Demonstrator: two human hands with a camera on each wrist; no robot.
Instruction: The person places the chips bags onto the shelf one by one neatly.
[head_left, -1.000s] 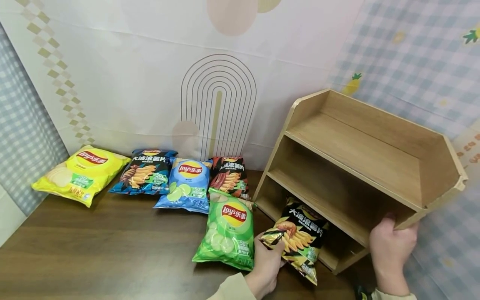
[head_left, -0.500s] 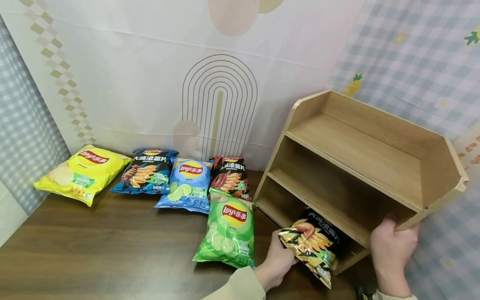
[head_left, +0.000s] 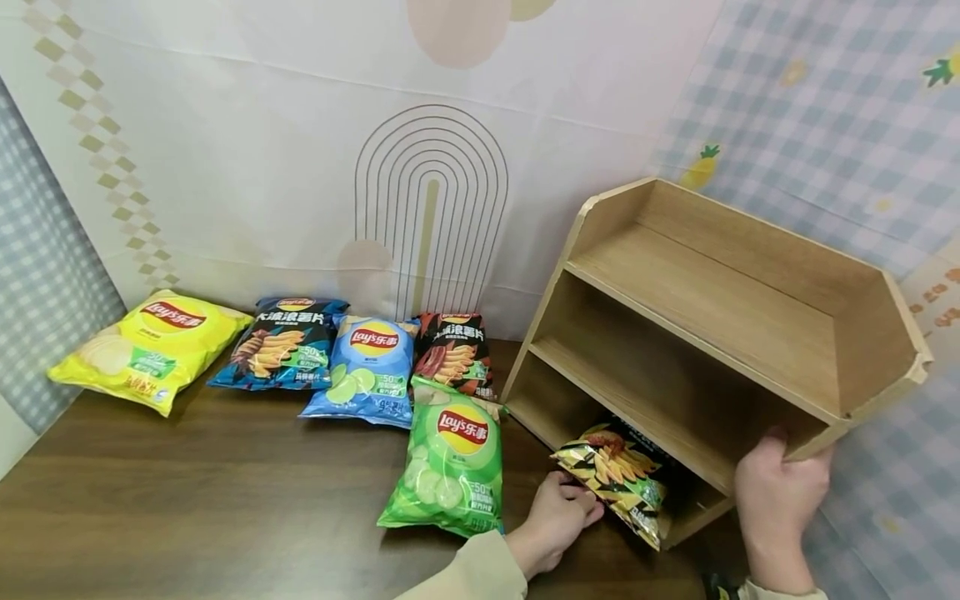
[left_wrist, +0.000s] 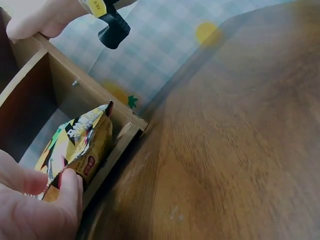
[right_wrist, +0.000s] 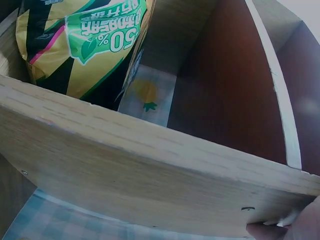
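A black-and-gold chip bag lies partly inside the bottom compartment of a wooden shelf, its near end sticking out of the front. My left hand is at the bag's near left end; in the left wrist view the thumb and fingers pinch the bag's edge. At the shelf's right side, my right hand grips the side panel, thumb on the front edge. In the right wrist view the bag sits behind that panel, and only a bit of the hand shows.
Left of the shelf, a green chip bag lies close to my left hand. Further back are red-black, light blue, dark blue and yellow bags along the curtain. All lie on the brown table.
The black-and-gold bag has moved right and deeper into the bottom compartment, its top now under the shelf board. My left hand has followed it rightward. The right hand keeps its grip.
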